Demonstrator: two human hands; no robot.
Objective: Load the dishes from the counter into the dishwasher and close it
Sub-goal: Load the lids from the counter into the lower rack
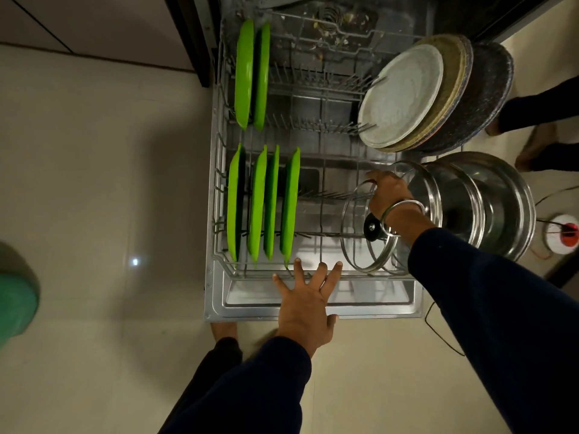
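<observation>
The dishwasher's lower rack [219,195] is pulled out over the open door [313,310]. Green plates [260,202] stand on edge in its left rows, two more at the back [252,73]. Grey and dark round plates [404,95] lean at the back right. Steel lids [488,202] stand at the front right. My right hand [390,192] grips the top rim of a glass lid [357,242] with a black knob, upright in the rack. My left hand [305,299], fingers spread, hovers over the rack's front edge.
Pale tiled floor surrounds the door. A green bin [15,305] is at the far left. A red-and-white object with a cable [562,233] lies on the floor at the right. Another person's feet [532,142] stand by the right side. My own foot [224,332] is under the door's edge.
</observation>
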